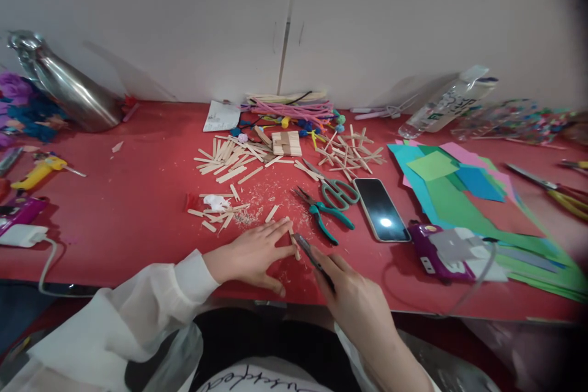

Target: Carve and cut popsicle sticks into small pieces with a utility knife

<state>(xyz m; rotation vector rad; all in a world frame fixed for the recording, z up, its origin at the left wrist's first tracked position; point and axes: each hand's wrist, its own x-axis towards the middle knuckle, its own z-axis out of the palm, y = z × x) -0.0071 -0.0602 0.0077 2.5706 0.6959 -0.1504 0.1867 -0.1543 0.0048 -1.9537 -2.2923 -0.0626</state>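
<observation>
My left hand [252,254] lies near the front edge of the red table [138,196], fingers stretched out and pressing a small wooden stick [293,241] flat. My right hand [351,297] is closed round a narrow dark-handled cutter [309,252], whose tip rests against that stick. Wood shavings and short stick offcuts [220,211] lie just beyond my left hand. A larger heap of craft sticks [229,159] and a small panel of glued sticks [286,143] sit further back.
Teal-handled pliers [326,214], scissors [337,191] and a phone [381,209] lie right of centre. Coloured paper sheets [459,196] and a purple glue gun [436,248] are at right. A yellow glue gun [39,173], a metal jug [64,86] and pipe cleaners [294,111] stand behind.
</observation>
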